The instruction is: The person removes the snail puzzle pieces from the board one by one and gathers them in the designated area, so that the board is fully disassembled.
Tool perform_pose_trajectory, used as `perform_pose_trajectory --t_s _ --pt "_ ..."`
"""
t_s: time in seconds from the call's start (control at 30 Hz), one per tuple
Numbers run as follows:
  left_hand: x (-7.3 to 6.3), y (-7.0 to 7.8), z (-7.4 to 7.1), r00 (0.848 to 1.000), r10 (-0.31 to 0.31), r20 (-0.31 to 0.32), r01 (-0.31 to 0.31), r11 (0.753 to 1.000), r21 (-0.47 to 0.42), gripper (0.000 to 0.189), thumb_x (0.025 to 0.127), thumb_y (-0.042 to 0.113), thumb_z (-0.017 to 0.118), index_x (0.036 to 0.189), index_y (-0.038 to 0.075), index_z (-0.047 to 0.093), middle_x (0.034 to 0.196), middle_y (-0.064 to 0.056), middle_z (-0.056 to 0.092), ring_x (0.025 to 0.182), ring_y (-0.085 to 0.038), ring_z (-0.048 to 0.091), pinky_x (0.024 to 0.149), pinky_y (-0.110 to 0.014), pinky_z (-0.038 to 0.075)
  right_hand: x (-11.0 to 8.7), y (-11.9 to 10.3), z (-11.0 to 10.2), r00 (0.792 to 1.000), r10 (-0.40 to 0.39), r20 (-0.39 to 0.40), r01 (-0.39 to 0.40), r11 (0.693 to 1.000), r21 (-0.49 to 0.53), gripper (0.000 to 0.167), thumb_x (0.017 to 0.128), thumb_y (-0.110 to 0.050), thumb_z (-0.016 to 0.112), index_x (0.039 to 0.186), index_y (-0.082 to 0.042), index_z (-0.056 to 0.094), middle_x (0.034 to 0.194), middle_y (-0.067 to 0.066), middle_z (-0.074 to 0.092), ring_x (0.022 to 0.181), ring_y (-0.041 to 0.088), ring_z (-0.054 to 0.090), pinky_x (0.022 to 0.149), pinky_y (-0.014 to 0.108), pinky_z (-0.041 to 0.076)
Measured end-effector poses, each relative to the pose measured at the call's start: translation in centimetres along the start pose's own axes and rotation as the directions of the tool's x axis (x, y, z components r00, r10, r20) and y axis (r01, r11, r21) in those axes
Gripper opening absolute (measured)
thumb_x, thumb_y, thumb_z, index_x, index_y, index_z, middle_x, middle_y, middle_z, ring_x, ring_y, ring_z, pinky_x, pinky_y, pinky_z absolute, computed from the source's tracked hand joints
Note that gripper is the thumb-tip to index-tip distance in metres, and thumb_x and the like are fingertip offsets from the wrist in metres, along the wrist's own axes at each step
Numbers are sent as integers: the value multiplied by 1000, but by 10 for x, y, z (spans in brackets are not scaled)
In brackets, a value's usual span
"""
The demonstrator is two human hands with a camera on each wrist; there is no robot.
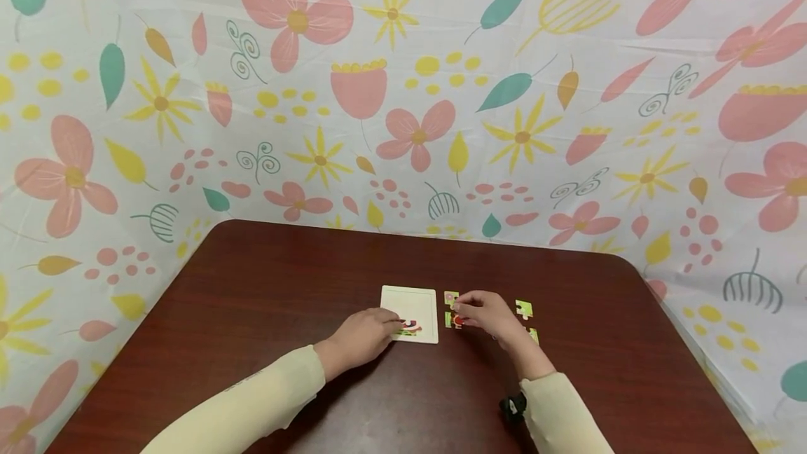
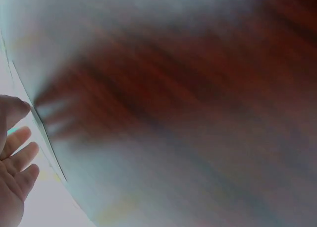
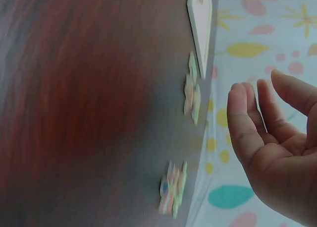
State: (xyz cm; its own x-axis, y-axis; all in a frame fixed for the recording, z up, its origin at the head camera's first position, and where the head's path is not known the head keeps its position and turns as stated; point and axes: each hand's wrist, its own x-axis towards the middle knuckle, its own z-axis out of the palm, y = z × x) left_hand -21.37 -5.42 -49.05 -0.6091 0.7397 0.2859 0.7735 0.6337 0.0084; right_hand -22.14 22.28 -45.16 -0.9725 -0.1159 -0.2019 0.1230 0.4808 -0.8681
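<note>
A white puzzle board (image 1: 408, 300) with a raised rim lies on the table, with colourful pieces (image 1: 411, 328) fitted along its lower edge. My left hand (image 1: 361, 336) rests at the board's lower left, fingertips by those pieces. In the left wrist view the left thumb (image 2: 17, 109) meets the board's edge. My right hand (image 1: 490, 314) is over the table just right of the board, beside loose jigsaw pieces (image 1: 450, 298). The right wrist view shows its fingers bent loosely and apart, with nothing seen between them. The right palm and fingers partly hide other pieces in the head view.
More green-edged jigsaw pieces (image 1: 524, 308) lie to the right of the right hand. In the right wrist view they form a cluster (image 3: 172, 190). Behind the dark wooden table (image 1: 302, 265) hangs a flower-patterned cloth (image 1: 403, 90). A black band (image 1: 513, 406) is at the right wrist.
</note>
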Motion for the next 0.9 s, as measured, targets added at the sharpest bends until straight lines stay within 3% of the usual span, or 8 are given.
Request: perform_pose_trajectory --t_s 0.13,0.4,0.67,0.9 --pt "-4 -6 0 1000 3 -23 -3 1000 17 20 91 13 76 111 12 77 112 0 75 107 -17 72 94 -29 58 4 -3 14 1000 7 1 -7 1000 5 31 100 -14 65 123 7 68 122 24 71 99 27 74 89 41 62" --pt "-4 -8 -1 999 16 32 -16 1000 5 17 94 14 73 110 14 79 118 0 76 113 -17 72 96 -29 57 6 -11 38 999 19 32 -20 1000 3 28 99 -11 66 121 6 70 119 21 70 102 27 73 92 43 61" --pt "-3 -7 0 998 12 57 -11 1000 -15 18 99 14 67 112 14 79 119 0 77 110 -15 74 90 -28 60 7 -10 50 998 -31 48 34 997 -72 23 95 -7 69 114 6 73 109 17 74 90 17 68 83 38 61" --pt "-2 -8 -2 997 22 68 -24 1000 20 16 99 15 66 107 16 79 117 1 78 104 -13 76 82 -27 61 9 -13 56 996 -20 90 25 998 -56 23 94 -5 69 113 7 73 107 20 75 87 15 70 79 34 61"
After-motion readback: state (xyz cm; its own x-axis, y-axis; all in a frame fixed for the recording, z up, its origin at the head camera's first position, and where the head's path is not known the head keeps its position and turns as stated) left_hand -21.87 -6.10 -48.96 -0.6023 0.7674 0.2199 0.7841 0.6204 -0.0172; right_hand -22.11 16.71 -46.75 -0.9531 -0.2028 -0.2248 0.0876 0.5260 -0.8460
